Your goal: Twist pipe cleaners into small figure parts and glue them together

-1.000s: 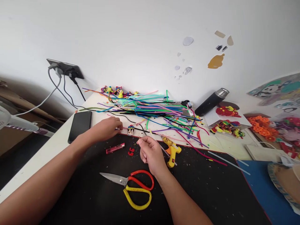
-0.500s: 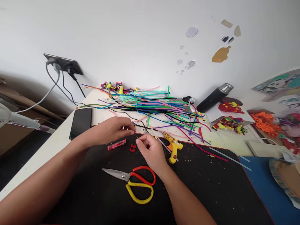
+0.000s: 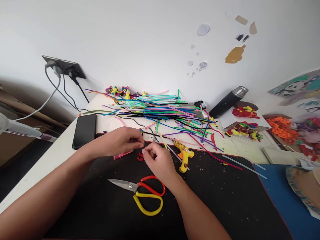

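Note:
My left hand is pinched closed over the far edge of the black mat. My right hand is pinched too, its fingertips meeting those of the left. Whatever lies between the fingertips is too small to make out. Just below them sit small red curled pieces. A pink-red tool lies partly under my left hand. Nearer to me are scissors with one red and one yellow handle loop, blades pointing left. Right of my right hand rests a yellow glue gun.
Pipe cleaners in many colours are heaped along the wall. A phone lies at the left. A black flask leans by a white box. Small figures sit at the back. Clear glue sticks lie at the right.
The hands have come together, so the fingertips now meet. My left hand has lowered a little and covers more of the pink-red tool. The view has shifted slightly.

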A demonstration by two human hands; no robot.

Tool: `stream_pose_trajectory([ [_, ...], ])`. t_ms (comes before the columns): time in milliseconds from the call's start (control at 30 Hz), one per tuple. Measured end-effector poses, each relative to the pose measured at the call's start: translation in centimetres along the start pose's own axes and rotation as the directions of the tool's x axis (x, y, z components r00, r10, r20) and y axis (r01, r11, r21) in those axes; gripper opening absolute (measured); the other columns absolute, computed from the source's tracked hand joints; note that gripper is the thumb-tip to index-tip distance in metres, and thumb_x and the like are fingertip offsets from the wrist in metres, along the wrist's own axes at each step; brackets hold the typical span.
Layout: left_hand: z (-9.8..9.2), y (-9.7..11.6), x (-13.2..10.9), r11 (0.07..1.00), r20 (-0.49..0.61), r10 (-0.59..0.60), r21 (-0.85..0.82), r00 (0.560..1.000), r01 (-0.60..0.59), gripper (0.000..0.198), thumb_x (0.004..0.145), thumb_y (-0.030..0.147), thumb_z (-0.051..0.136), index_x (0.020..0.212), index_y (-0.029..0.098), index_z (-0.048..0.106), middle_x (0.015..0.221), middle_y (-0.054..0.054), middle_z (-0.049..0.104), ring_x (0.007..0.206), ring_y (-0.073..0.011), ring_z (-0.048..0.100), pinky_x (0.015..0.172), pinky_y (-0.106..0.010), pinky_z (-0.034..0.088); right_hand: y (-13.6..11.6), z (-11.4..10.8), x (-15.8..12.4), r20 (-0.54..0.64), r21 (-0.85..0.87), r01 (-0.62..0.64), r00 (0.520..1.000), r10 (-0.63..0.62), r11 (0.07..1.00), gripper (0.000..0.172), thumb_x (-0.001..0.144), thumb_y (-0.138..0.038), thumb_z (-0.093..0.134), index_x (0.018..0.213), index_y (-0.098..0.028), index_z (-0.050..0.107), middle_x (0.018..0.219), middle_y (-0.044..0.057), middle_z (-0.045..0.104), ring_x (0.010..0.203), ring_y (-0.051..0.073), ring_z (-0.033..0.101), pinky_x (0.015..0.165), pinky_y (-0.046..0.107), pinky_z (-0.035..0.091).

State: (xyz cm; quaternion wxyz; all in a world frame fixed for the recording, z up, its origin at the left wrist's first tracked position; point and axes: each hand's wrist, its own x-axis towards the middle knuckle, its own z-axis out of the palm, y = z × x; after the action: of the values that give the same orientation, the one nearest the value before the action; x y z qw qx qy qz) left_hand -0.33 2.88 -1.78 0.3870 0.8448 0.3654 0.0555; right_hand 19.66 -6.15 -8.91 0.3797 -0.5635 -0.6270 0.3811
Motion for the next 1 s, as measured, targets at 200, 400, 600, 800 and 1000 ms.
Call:
stream_pose_trajectory([
  [200, -0.1, -0.1, 0.1, 0.999, 0.034, -0.039, 0.026, 0.999, 0.038, 0.031, 0.095, 0.043, 0.057, 0.097, 0.021, 0.078, 0.093, -0.003, 0.078, 0.084, -0.0203, 0.069, 0.075, -0.026, 0.047, 0.1, 0.1, 0.0, -0.015, -0.046, 0.023, 1.000, -0.023, 0.999, 0.016, 0.095, -0.032, 0.064, 0.082, -0.023, 0.066, 0.055, -0.009, 0.046, 0.049, 0.012, 0.042, 0.055, 0.027, 0.030],
  [400, -0.1, 0.0, 0.2, 0.997, 0.063, -0.069, 0.045, 0.996, 0.066, 0.028, 0.091, 0.040, 0.056, 0.091, 0.021, 0.077, 0.084, -0.001, 0.075, 0.073, -0.0181, 0.065, 0.067, -0.025, 0.044, 0.2, 0.0, -0.1, -0.025, -0.068, 0.040, 0.999, -0.041, 0.997, 0.017, 0.096, -0.032, 0.062, 0.082, -0.023, 0.067, 0.055, -0.008, 0.046, 0.049, 0.012, 0.042, 0.056, 0.027, 0.031],
  [600, -0.1, -0.1, 0.3, 0.997, 0.050, -0.067, 0.037, 0.997, 0.065, 0.022, 0.088, 0.037, 0.059, 0.085, 0.021, 0.074, 0.077, 0.001, 0.072, 0.067, -0.0155, 0.060, 0.061, -0.024, 0.041, 0.1, 0.0, -0.1, -0.023, -0.075, 0.036, 0.999, -0.037, 0.997, 0.017, 0.097, -0.033, 0.062, 0.084, -0.023, 0.067, 0.056, -0.008, 0.048, 0.049, 0.013, 0.044, 0.056, 0.028, 0.031],
  [800, 0.7, -0.5, 0.4, 0.992, 0.004, -0.111, -0.063, 0.994, 0.111, 0.027, 0.090, 0.044, 0.060, 0.088, 0.021, 0.075, 0.074, 0.001, 0.070, 0.063, -0.0152, 0.057, 0.058, -0.024, 0.041, -0.2, -0.3, 0.0, -0.004, 0.036, -0.015, 1.000, 0.015, 0.999, 0.020, 0.098, -0.036, 0.061, 0.083, -0.023, 0.063, 0.057, -0.008, 0.048, 0.051, 0.013, 0.044, 0.054, 0.028, 0.031],
  [1000, 1.3, -0.8, 0.8, 0.986, -0.053, -0.102, -0.141, 0.993, 0.094, 0.033, 0.092, 0.050, 0.063, 0.090, 0.020, 0.077, 0.075, 0.001, 0.071, 0.069, -0.0162, 0.059, 0.063, -0.024, 0.044, -0.3, -0.4, 0.1, -0.001, 0.132, -0.058, 0.998, 0.059, 0.989, 0.021, 0.097, -0.038, 0.062, 0.083, -0.023, 0.062, 0.057, -0.008, 0.046, 0.051, 0.013, 0.042, 0.052, 0.028, 0.030],
])
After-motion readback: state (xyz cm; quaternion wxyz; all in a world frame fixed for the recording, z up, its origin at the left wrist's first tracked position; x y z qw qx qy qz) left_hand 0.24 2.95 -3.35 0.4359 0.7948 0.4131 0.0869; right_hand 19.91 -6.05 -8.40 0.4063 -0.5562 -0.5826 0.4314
